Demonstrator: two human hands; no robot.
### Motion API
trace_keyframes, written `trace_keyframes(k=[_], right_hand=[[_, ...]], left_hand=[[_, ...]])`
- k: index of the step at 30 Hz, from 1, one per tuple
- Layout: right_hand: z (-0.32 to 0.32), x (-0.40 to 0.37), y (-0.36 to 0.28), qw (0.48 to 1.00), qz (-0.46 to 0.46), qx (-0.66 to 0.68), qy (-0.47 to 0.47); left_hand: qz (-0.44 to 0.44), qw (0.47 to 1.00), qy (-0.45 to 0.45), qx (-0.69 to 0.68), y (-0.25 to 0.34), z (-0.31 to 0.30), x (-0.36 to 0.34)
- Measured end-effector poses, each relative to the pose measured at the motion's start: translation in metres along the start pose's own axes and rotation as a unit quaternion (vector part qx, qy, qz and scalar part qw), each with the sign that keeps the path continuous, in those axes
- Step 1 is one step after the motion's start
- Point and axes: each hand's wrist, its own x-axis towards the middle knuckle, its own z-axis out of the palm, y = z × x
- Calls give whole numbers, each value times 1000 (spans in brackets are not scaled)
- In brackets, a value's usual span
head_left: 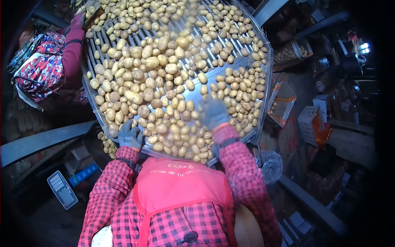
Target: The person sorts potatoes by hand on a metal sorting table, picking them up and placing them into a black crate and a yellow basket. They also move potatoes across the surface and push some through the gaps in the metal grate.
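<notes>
Many potatoes lie heaped over a metal sorting table with a slatted rear part and a smooth plate in front. My left hand, in a grey glove, is at the table's near left edge. Its fingers are apart and touch the potatoes there, with nothing visibly held. My right hand, gloved too, is over the plate between two groups of potatoes. Motion blurs its fingers, so whether they hold a potato is hidden. Smaller potatoes lie to its right.
Across the table at upper left, another person's gloved hand is by a scoop-like tool. A raised metal rim borders the table. A keypad device stands lower left; a white plastic crate stands at right.
</notes>
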Motion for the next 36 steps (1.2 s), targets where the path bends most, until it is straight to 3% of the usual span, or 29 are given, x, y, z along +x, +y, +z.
trace_keyframes(k=[2, 4, 6, 8, 11, 14, 15, 18, 19, 21, 27, 30, 31, 34, 36], right_hand=[[-26, 15, 46, 991, 73, 100, 39], [-3, 10, 95, 966, -35, 76, 244], [-19, 4, 119, 968, 74, 174, 166], [-24, -7, 143, 935, 184, 236, 193], [57, -36, 172, 876, 304, 235, 290], [72, -40, 126, 930, 236, -23, 282], [55, -34, 96, 939, 253, -11, 235], [-11, -24, 20, 975, 193, 92, -60], [25, -25, -4, 981, 181, 60, 33], [62, -39, -35, 982, 142, 19, 119], [28, -86, -37, 996, -59, 70, 2], [37, -114, -10, 969, -152, 188, 54], [50, -126, -4, 953, -96, 276, 85], [61, -133, 40, 985, 71, 144, -61], [59, -134, 64, 972, 137, 189, 33]], left_hand=[[-10, 1000, -12, -2, 1, -4, 5], [9, 1000, 0, -7, -3, -2, 4], [12, 1000, 10, -16, -4, -1, 4], [16, 999, 28, -10, -4, 1, 3], [15, 999, 28, -19, -2, -3, 3], [6, 1000, 19, -18, 0, -10, 3], [6, 1000, 21, -14, -1, -9, 0], [14, 1000, 26, -9, 4, -4, 7], [9, 1000, 20, -5, 5, -4, 6], [10, 1000, 21, -5, 2, -3, 4], [10, 1000, 19, -16, -1, 2, 4], [13, 999, 24, -21, -3, 4, 3], [13, 999, 26, -20, -4, 5, 2], [14, 1000, 24, -12, -1, 1, 4], [8, 1000, 11, -8, 0, -3, 5]])
